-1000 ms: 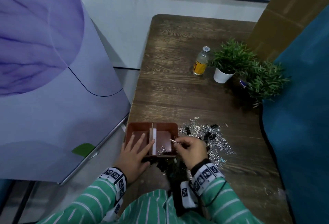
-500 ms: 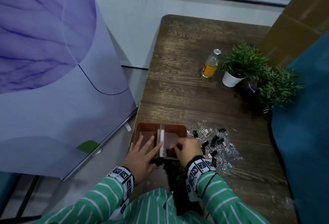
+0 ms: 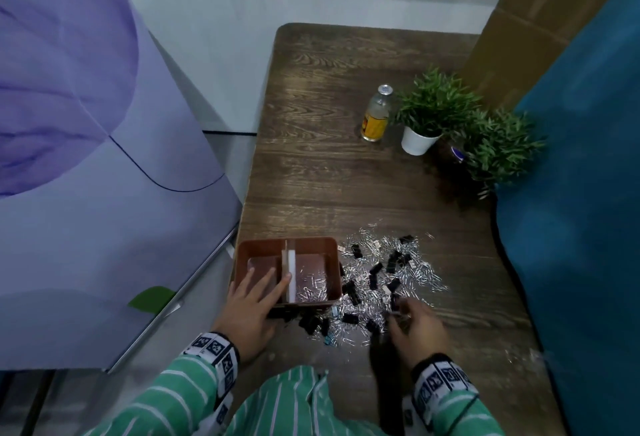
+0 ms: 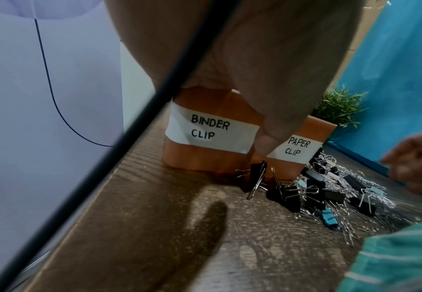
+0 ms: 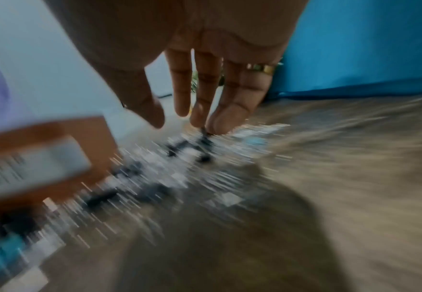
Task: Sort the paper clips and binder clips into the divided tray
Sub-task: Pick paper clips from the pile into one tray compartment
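Left hand [image 3: 250, 311] lies flat, fingers spread on the tray [image 3: 313, 243], likely steadying it. Right hand [image 3: 414, 326] reaches into the clips [image 3: 384, 273]; fingers [image 5: 226, 110] loosely extended, pinching nothing clear

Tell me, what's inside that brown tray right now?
The tray has two halves. The right half holds a heap of silver paper clips. The left half shows bare floor at the back; the left hand lies over its front, hiding whatever is beneath.
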Demonstrator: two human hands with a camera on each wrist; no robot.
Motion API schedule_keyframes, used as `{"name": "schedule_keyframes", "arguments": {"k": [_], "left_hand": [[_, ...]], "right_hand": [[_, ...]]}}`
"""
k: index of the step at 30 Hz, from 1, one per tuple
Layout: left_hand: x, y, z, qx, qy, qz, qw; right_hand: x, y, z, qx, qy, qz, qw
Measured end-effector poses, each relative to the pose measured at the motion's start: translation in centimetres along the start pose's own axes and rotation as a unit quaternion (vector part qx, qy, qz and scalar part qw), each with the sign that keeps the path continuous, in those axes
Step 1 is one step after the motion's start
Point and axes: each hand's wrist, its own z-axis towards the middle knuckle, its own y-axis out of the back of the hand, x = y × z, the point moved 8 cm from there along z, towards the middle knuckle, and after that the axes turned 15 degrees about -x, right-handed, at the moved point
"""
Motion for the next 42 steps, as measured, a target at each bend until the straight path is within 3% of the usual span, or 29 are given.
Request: {"name": "schedule_keyframes", "arguments": {"k": [3,6,9,13,16,23,30,33,37,40,42], "left_hand": [[0.1,-0.3,0.0,-0.007,-0.005,0.003,1.0],[0.1,-0.4,0.1,-0.012,-0.01,0.013,1.0],[0.1,-0.3,0.1,-0.014,-0.01,0.022,1.0],[-0.1,-0.4,0.1,-0.014,-0.009,0.03,0.999],[-0.1,-0.3,0.2,-0.022,-0.006,0.032,0.999],[-0.1,-0.4,0.1,-0.013,0.008,0.036,0.999],[-0.1,-0.5,0.2,0.002,0.008,0.037,0.999],[0.0,-0.4,0.2,0.011,0.012,0.032,0.999],[-0.1,0.3,0.2,0.012,0.01,-0.007,1.0],[0.5,1.0,0.4,-0.016,0.018,-0.041,0.999],[1.1,1.4,0.6,-0.052,0.012,-0.024,0.998]], "right_hand": [[-5.3,-0.9,-2.7,0.093,-0.008,-0.13,0.987],[-6.7,-1.4,-4.4,0.111,-0.001,-0.163,0.98],[-5.2,-2.3,-4.4,0.112,0.01,-0.138,0.984],[-1.0,-3.1,-3.7,0.13,0.089,-0.14,0.978],[0.6,-3.7,-2.6,0.143,0.107,-0.14,0.974],[1.5,-5.0,0.1,0.185,0.138,-0.182,0.956],[0.8,-4.9,0.9,0.177,0.155,-0.165,0.958],[0.0,-4.1,1.4,0.156,0.12,-0.139,0.971],[-1.4,-2.4,2.4,0.1,-0.003,-0.028,0.995],[-0.2,-1.1,2.2,0.076,-0.101,0.125,0.984],[2.7,-0.1,2.1,0.074,-0.112,0.22,0.966]]}}
